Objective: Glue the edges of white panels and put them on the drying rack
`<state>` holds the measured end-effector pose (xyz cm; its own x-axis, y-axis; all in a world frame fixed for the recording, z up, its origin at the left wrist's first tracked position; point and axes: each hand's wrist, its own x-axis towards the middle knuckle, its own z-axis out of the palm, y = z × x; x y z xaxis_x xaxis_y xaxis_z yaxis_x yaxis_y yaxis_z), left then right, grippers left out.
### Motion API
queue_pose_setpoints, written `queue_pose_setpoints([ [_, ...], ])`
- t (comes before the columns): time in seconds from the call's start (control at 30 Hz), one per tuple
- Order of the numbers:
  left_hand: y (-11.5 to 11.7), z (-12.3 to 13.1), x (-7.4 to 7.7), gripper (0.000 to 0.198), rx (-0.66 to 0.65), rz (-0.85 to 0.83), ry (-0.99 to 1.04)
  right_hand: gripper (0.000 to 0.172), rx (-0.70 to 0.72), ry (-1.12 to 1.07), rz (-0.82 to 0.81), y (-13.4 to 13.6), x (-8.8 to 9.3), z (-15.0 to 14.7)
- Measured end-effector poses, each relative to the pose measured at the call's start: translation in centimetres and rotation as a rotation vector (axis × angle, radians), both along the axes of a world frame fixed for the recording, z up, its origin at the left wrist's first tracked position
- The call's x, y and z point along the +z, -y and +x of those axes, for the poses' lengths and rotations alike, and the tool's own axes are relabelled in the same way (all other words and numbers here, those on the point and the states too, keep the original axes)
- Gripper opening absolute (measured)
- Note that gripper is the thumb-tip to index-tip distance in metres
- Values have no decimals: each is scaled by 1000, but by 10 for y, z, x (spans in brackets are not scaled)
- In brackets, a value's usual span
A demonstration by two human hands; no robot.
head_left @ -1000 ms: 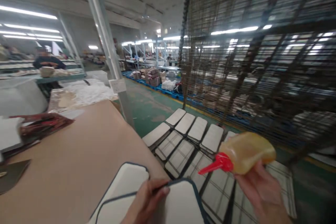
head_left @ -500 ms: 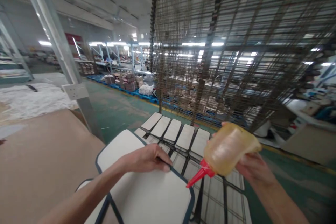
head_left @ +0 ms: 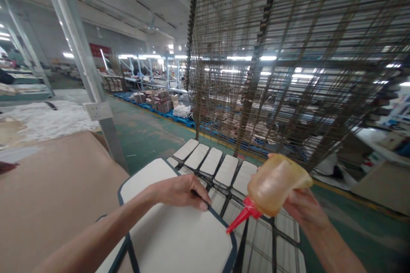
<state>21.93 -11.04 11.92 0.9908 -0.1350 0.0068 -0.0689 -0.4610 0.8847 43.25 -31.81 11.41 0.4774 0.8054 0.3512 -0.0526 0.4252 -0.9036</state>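
While the left hand (head_left: 184, 192) pinches the upper edge of a pale panel (head_left: 179, 239), the right hand (head_left: 299, 204) grips a translucent yellow bottle (head_left: 277, 185), its red nozzle (head_left: 238, 219) pointed down at the panel's right-hand corner. The step in hand looks like bringing the bottle to the panel's dark border (head_left: 232, 249); the tip meets or all but meets it, and whether it touches, or anything flows, cannot be told. Judging from this, the next move calls for a steady panel, the tip guided closely along that narrow rim, and an even press on the bottle. The left forearm (head_left: 96, 234) slants in from the lower left across the panel, knuckles uppermost, thumb and fingers closed over the edge. The right forearm (head_left: 333, 239) rises from the lower right, the hand behind and under the bottle with fingertips showing at its far side, so that it tilts nozzle-down toward the left. The panel lies at lower middle, in front of rows of pale pieces (head_left: 226, 170), with the brown tabletop (head_left: 57, 196) to its left.
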Motion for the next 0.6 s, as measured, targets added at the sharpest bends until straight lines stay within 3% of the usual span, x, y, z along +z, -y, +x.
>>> queue_pose_setpoints([
  [0.3, -7, -13, 1, 43, 78, 29, 17, 75, -74, -44, -13, -7, -8, -1],
  [0.6, -20, -30, -3, 47, 201, 92, 38, 79, -272, -170, 43, -5, -38, -9],
])
